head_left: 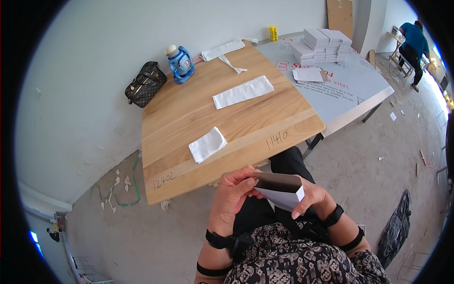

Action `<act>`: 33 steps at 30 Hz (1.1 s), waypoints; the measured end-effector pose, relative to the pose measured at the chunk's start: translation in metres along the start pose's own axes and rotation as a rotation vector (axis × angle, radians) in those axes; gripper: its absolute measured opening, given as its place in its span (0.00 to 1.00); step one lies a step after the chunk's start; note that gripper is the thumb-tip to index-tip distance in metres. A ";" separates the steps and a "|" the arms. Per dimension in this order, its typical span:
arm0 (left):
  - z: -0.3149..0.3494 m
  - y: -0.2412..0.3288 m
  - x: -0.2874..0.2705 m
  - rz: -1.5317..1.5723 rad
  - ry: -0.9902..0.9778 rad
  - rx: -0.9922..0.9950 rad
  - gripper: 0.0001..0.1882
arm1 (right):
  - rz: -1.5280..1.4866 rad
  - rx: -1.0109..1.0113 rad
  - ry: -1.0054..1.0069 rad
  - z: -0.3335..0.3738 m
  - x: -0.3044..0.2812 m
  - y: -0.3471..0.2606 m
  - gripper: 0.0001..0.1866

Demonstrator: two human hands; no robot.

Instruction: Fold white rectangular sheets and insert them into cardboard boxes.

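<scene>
Over my lap, just off the table's front edge, I hold a small white cardboard box (280, 195) with a dark grey inside; its long side gapes open toward me. My left hand (238, 188) pinches the box's left end between thumb and fingers. Around the right end my right hand (309, 198) is wrapped, its thumb on the near face. A short folded white paper (208, 145) lies on the wooden table (189, 113) nearest my hands. Farther back rests a longer white folded strip (243, 92).
A dark patterned handbag (146, 84) and a blue water bottle (180, 64) stand along the wall side. Stacked white boxes (326, 45), flat white pieces (308, 75) and yellow tubes (273, 33) occupy the grey-topped table (340, 102). At far right a person (414, 47) sits working.
</scene>
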State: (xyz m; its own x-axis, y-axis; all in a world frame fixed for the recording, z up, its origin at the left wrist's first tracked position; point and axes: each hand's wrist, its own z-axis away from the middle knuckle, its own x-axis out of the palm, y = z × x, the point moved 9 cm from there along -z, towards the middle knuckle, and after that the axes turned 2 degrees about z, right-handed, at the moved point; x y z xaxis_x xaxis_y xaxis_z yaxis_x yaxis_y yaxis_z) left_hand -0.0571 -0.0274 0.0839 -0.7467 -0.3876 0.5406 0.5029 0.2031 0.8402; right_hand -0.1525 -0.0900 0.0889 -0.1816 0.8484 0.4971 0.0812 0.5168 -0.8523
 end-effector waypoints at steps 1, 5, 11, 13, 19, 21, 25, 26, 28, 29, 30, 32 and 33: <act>0.000 0.002 0.002 0.001 -0.001 -0.001 0.13 | 0.000 0.000 0.001 0.001 -0.001 0.002 0.51; -0.002 0.018 0.010 -0.377 0.085 0.067 0.01 | -0.018 0.071 0.048 0.004 -0.003 0.012 0.45; 0.004 0.019 -0.011 -0.584 0.290 0.132 0.11 | 0.110 -0.017 0.439 0.010 -0.036 0.002 0.17; 0.005 0.022 -0.011 -0.616 0.313 0.156 0.11 | 0.137 -0.091 0.525 0.010 -0.043 -0.008 0.13; 0.001 0.022 0.006 -0.550 0.328 0.169 0.03 | 0.219 -0.153 0.701 0.013 -0.054 -0.023 0.08; 0.002 0.022 0.004 -0.493 0.344 0.238 0.07 | 0.269 -0.226 0.732 0.014 -0.053 -0.031 0.08; 0.000 0.019 0.007 -0.411 0.343 0.235 0.06 | 0.357 -0.214 0.724 0.016 -0.053 -0.035 0.08; 0.001 0.020 0.006 -0.452 0.332 0.277 0.06 | 0.390 -0.236 0.739 0.015 -0.051 -0.038 0.08; 0.001 0.020 0.005 -0.493 0.320 0.319 0.06 | 0.422 -0.258 0.755 0.017 -0.049 -0.040 0.08; 0.002 0.025 0.009 -0.524 0.301 0.389 0.07 | 0.439 -0.263 0.753 0.017 -0.048 -0.041 0.09; 0.004 0.029 0.014 -0.555 0.281 0.459 0.07 | 0.456 -0.268 0.751 0.018 -0.048 -0.042 0.09; 0.005 0.032 0.018 -0.575 0.289 0.487 0.08 | 0.472 -0.254 0.750 0.018 -0.047 -0.043 0.09; 0.006 0.035 0.020 -0.595 0.298 0.516 0.08 | 0.489 -0.240 0.747 0.017 -0.047 -0.043 0.10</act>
State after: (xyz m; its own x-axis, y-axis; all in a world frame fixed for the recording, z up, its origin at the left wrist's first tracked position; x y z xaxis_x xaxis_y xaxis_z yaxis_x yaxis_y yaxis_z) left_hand -0.0574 -0.0223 0.1242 -0.6417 -0.7664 0.0282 -0.2544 0.2474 0.9349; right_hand -0.1644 -0.1538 0.0992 0.5990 0.7888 0.1375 0.1981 0.0204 -0.9800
